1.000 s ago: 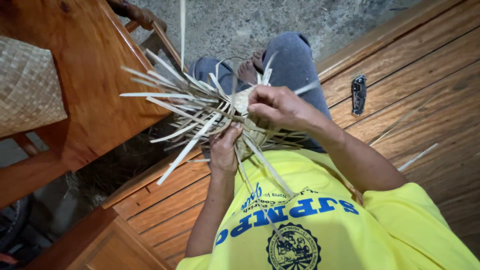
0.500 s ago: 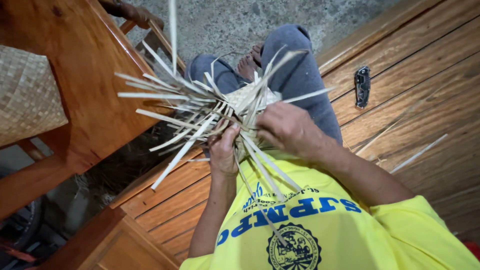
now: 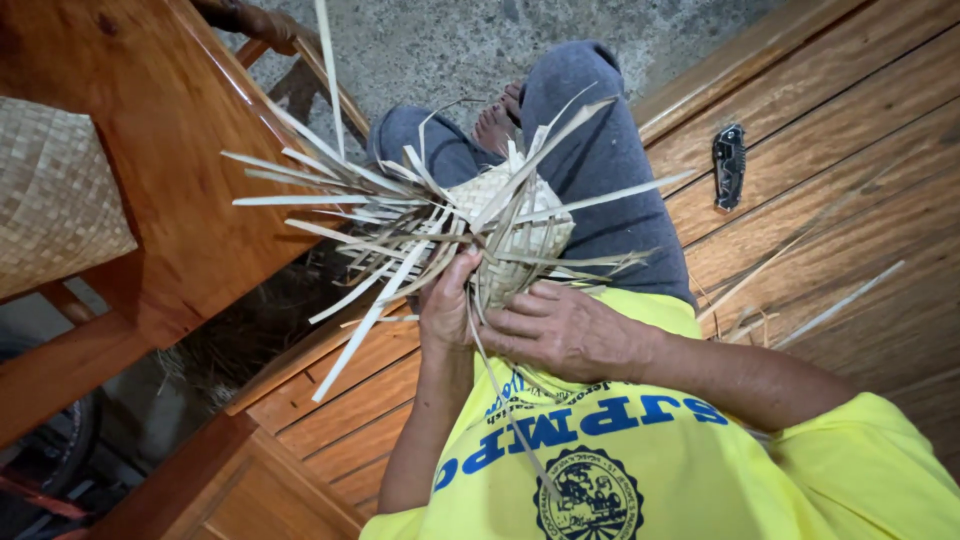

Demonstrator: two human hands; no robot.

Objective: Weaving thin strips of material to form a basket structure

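Straw weave [image 3: 515, 235] centre frame | left hand [image 3: 448, 305] fingers clamp strips, bracing | right hand [image 3: 565, 328] fingers flat, steadying its base

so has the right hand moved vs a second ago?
Yes. The right hand dropped from the top of the woven piece to its near side, toward the yellow shirt. The camera shifted too, so this is judged against the weave.

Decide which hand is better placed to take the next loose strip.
Probably left: the left hand sits at the base of the pale loose strips; the right hand lies on the pale woven basket.
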